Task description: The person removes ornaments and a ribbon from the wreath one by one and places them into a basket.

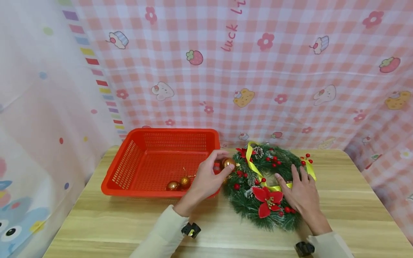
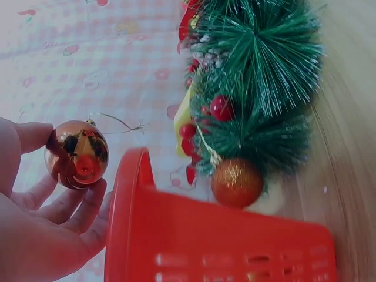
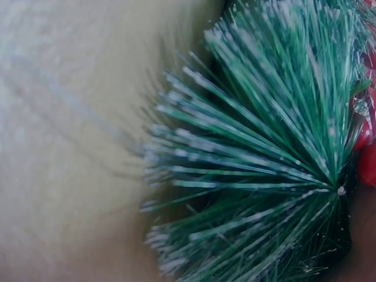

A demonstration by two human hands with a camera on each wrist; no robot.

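Note:
My left hand (image 1: 205, 177) pinches a shiny copper-gold bauble (image 2: 77, 154) between thumb and fingers, above the basket's right rim and close to the wreath. A thin loop of thread trails from the bauble's cap. On the table lies a green Christmas wreath (image 1: 248, 206) with a red poinsettia (image 1: 267, 201), red berries and yellow ribbon (image 1: 252, 166). My right hand (image 1: 302, 196) rests on the wreath's right side, fingers extended. A glittery gold bauble (image 2: 237, 183) sits at the wreath's left edge. The right wrist view shows mostly pine needles (image 3: 252, 158), not the hand.
A red plastic basket (image 1: 138, 194) stands left of the wreath. Inside, near its front wall, lie a shiny bauble (image 1: 172, 185) and a glittery bauble (image 1: 185, 182). A pink checked cloth (image 1: 206, 82) hangs behind the wooden table (image 1: 106, 225).

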